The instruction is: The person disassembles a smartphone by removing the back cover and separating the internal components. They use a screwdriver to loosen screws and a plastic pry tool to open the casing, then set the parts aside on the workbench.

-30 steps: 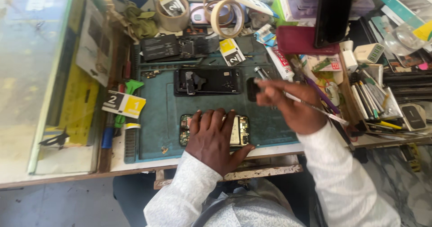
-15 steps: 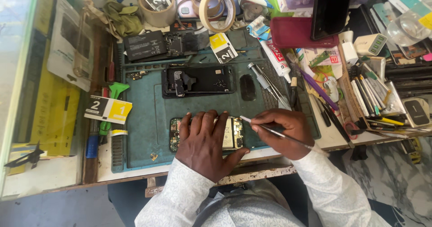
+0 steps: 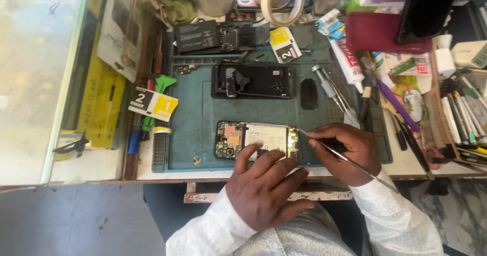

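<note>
Lying near the front edge of the green repair mat [image 3: 193, 124], the opened phone [image 3: 256, 140] shows us its circuit boards and pale battery, and it is the landmark for all that follows. A second ago our right hand was up beyond the phone among the tools; half a second ago it had come down to the phone's right end, and now it has settled there, so we judge the work to have passed from fetching the tool to probing inside the phone. Our right hand [image 3: 345, 152] is pinched shut on the thin metal tweezers [image 3: 355, 162], whose tip touches the phone's right edge. Our left hand [image 3: 264, 187] rests on the phone's near side, fingers spread and pressing, closed on nothing. Beyond the phone lies the black back cover [image 3: 253, 81], with a small dark oval piece [image 3: 308, 93] to its right. Left of the phone, off the mat, sits a yellow and white card [image 3: 152, 105].
</note>
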